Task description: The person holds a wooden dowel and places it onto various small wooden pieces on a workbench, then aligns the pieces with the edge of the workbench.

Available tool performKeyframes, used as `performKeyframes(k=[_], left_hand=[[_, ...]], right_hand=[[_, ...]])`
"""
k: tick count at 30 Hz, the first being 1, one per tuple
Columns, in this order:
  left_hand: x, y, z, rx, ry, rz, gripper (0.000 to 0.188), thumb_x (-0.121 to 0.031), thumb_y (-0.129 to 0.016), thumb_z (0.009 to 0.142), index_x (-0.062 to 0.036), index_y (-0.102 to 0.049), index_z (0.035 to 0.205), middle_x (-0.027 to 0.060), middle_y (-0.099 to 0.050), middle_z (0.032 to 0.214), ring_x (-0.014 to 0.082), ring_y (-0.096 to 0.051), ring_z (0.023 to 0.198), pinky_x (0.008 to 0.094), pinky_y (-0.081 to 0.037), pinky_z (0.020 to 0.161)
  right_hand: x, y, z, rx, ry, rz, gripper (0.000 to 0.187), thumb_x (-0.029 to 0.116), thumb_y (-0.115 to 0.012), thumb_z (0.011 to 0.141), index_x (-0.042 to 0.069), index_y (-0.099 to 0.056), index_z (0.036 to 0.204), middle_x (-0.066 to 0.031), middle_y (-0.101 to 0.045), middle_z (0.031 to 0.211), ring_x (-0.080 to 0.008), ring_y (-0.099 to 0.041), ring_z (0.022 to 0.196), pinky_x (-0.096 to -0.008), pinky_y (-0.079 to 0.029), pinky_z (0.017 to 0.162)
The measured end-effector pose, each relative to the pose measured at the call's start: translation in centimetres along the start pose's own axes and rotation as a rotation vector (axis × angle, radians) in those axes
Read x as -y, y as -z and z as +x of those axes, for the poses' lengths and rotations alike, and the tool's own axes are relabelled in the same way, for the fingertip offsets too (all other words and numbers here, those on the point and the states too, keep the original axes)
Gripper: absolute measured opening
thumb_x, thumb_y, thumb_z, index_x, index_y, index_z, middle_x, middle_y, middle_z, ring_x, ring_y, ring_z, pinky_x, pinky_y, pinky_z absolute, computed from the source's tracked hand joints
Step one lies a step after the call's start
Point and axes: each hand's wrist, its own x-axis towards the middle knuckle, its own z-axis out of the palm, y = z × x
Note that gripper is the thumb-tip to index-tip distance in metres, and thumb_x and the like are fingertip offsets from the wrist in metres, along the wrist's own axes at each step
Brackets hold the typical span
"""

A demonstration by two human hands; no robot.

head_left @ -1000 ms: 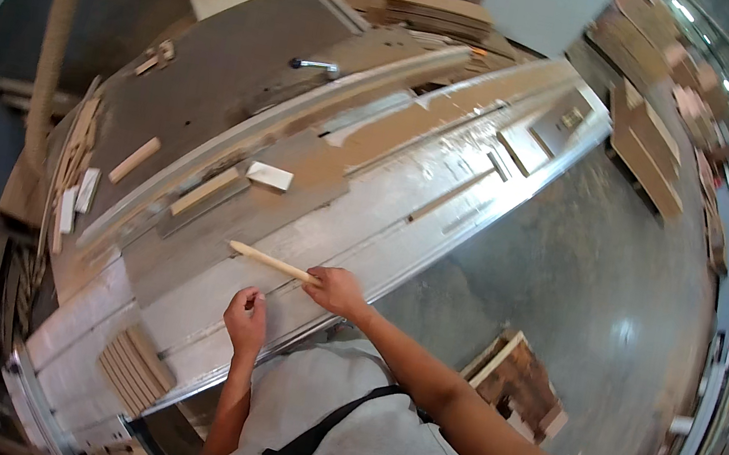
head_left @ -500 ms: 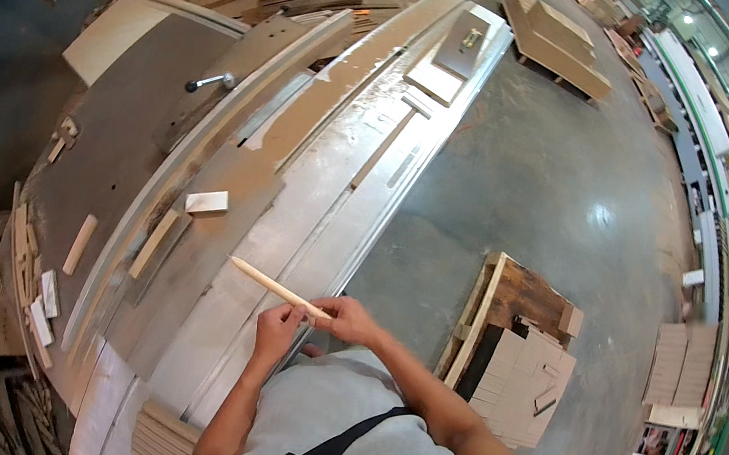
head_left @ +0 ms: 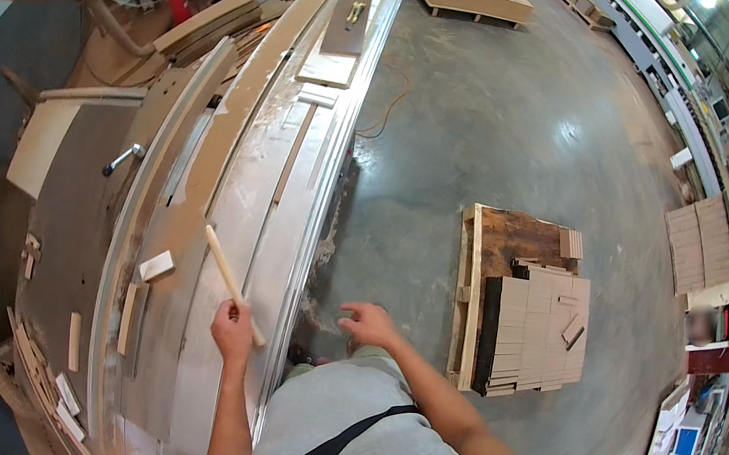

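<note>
A pale wooden stick (head_left: 227, 270) is gripped by my left hand (head_left: 231, 333), its fingers closed around the lower part. It slants over the metal table (head_left: 294, 235), its far end pointing away and to the left. My right hand (head_left: 370, 327) is off the table's right edge, over the floor, with its fingers apart and nothing in them. A small pale wood block (head_left: 155, 266) lies on the table left of the stick. Beside it a short wood strip (head_left: 127, 318) rests along the fence (head_left: 132, 222).
Thin offcuts (head_left: 38, 366) lie at the near left. A crank handle (head_left: 123, 160) sticks up beyond the fence. Boards with a small tool (head_left: 355, 16) rest at the table's far end. To the right, a pallet (head_left: 467, 293) bears stacked panels (head_left: 535, 333); an orange cable (head_left: 394, 109) crosses the floor.
My right hand has let go of the stick and moved right, off the table. My left hand has moved left with the stick. The view has turned to the right.
</note>
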Motion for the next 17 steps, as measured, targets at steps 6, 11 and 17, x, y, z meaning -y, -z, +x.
performKeyframes(k=[6, 11, 17], left_hand=[[1.5, -0.1, 1.6, -0.011, -0.016, 0.468, 0.038, -0.015, -0.071, 0.084, -0.0038, -0.064, 0.120, 0.0162, -0.064, 0.118, 0.0359, -0.061, 0.109, 0.0465, -0.048, 0.094], [-0.2, -2.1, 1.1, -0.083, -0.009, 0.650, 0.050, -0.019, -0.076, 0.081, -0.0016, -0.061, 0.126, 0.0178, -0.062, 0.126, 0.0393, -0.057, 0.117, 0.0490, -0.046, 0.101], [-4.4, -10.7, 7.0, -0.068, -0.392, 0.514, 0.057, -0.024, -0.079, 0.083, -0.0039, -0.060, 0.133, 0.0184, -0.060, 0.135, 0.0394, -0.052, 0.128, 0.0505, -0.039, 0.111]], right_hand=[[-20.0, 1.9, -4.0, -0.203, -0.733, 0.354, 0.029, 0.028, -0.074, 0.088, 0.005, -0.077, 0.106, -0.0123, -0.073, 0.081, -0.0202, -0.067, 0.059, -0.0363, -0.053, 0.050], [-27.7, 4.1, -11.8, -0.067, -1.013, 0.282, 0.024, 0.027, -0.070, 0.088, 0.003, -0.076, 0.093, -0.0104, -0.069, 0.072, -0.0209, -0.065, 0.055, -0.0370, -0.052, 0.048], [-29.5, 4.6, -13.3, -0.380, -0.961, 0.528, 0.027, 0.032, -0.070, 0.090, 0.008, -0.080, 0.100, -0.0085, -0.071, 0.072, -0.0244, -0.068, 0.058, -0.0390, -0.054, 0.048]])
